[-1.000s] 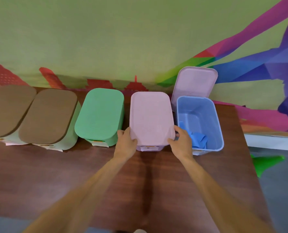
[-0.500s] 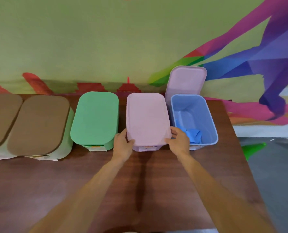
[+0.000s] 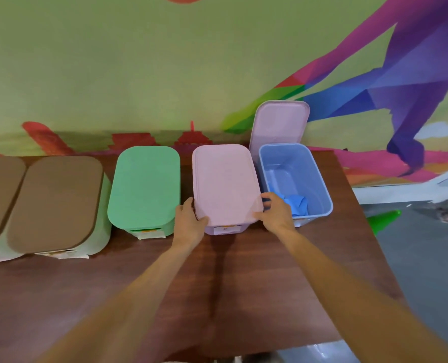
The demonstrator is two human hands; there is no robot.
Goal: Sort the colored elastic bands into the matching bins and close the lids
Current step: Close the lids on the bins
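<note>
On the wooden table [image 3: 217, 284], left hand [image 3: 190, 224] and right hand [image 3: 276, 212] clasp the closed pink lid [image 3: 225, 182] by its front corners; just right, the blue bin [image 3: 322, 184] stands open, blue bands [image 3: 297, 203] inside; green bin [image 3: 144, 184] left.

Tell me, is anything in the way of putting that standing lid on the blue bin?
Nothing visible is. The upright lid stands just behind the blue bin; its top is open, and the blue bands lie low inside. The left hand and right hand grip the closed pink lid beside it.
</note>
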